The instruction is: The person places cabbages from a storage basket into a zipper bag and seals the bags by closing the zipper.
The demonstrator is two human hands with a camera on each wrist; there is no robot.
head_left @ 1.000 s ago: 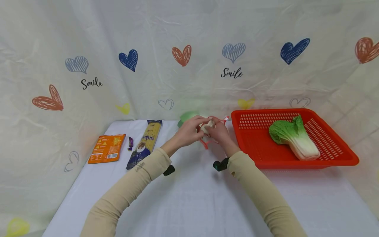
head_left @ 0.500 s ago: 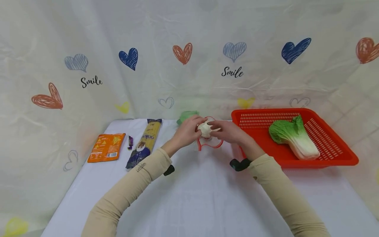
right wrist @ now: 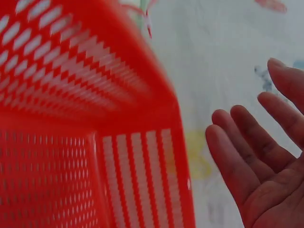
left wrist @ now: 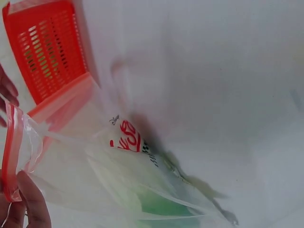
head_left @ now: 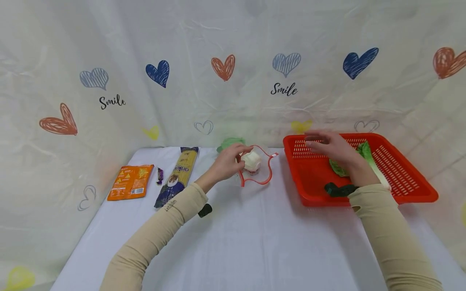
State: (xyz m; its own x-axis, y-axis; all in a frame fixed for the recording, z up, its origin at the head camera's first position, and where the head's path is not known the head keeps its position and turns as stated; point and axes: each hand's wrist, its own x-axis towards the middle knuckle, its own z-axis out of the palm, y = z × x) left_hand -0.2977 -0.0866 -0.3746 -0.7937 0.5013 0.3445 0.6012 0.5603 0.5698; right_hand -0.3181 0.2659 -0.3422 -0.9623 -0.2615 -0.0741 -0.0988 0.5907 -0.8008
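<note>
My left hand (head_left: pixel 228 162) pinches the red zip edge of a clear zip bag (left wrist: pixel 109 171), whose mouth gapes toward the right. Something whitish (head_left: pixel 252 161) shows at the mouth, and a green patch (left wrist: pixel 164 204) shows toward the bag's far end; I cannot tell what either is. Over the red basket (head_left: pixel 303 200) my right hand (head_left: pixel 335 151) is spread and holds nothing; in the right wrist view its fingers (right wrist: pixel 256 137) are straight, beside the basket's wall. A Chinese cabbage (head_left: pixel 365 151) lies in the basket, partly hidden behind the right hand and forearm.
On the table's left side lie an orange packet (head_left: pixel 131 182), a small purple wrapped sweet (head_left: pixel 160 176) and a long pack of spaghetti (head_left: pixel 177 176). A white curtain (head_left: pixel 240 105) printed with hearts hangs right behind the table.
My right hand has left the bag's mouth and moved right, over the basket. The left hand stays almost in place on the bag, whose red-edged mouth now stands wide.
</note>
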